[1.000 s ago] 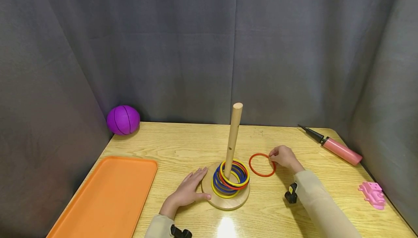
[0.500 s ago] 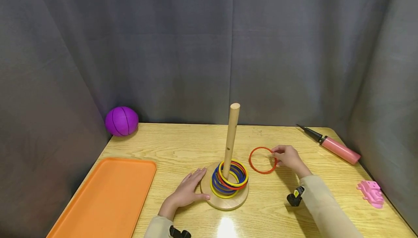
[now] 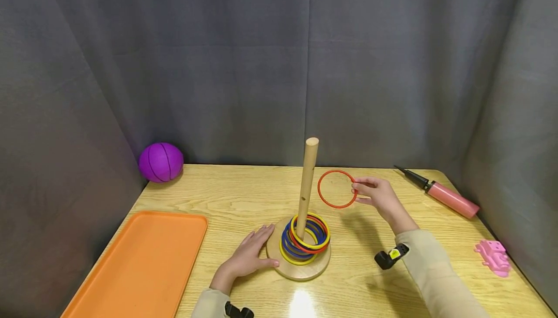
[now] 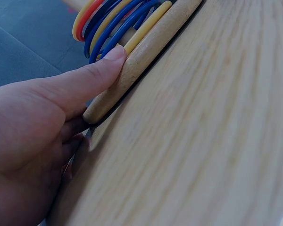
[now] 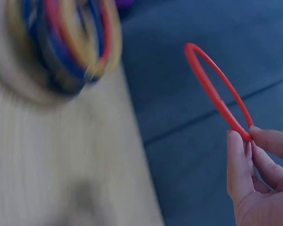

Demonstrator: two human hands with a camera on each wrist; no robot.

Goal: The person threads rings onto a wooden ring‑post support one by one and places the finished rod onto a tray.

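Observation:
In the head view my right hand (image 3: pixel 380 197) pinches a thin red ring (image 3: pixel 319 192) between thumb and fingers. The ring hangs above the table, tilted up on edge, just right of an upright wooden peg (image 3: pixel 307 182). Around the foot of this peg lies a loose stack of yellow, red and blue rings (image 3: pixel 315 250) on a round wooden base (image 3: pixel 317 268). My left hand (image 3: pixel 250 256) rests against the base's left side with fingers extended. In the left wrist view its thumb (image 4: pixel 101 70) touches the base's rim, and the other fingers are partly hidden.
An orange tray (image 3: pixel 144 264) lies at the left, with a purple ball (image 3: pixel 161 162) behind it at the table corner. On the right are a pink hand pump (image 3: pixel 453 200) and a pink plastic toy piece (image 3: pixel 494 257). Grey curtains (image 3: pixel 244 75) enclose the table.
My right hand has lifted the red ring off the tabletop and brought it up and left toward the peg. The left hand stays against the base.

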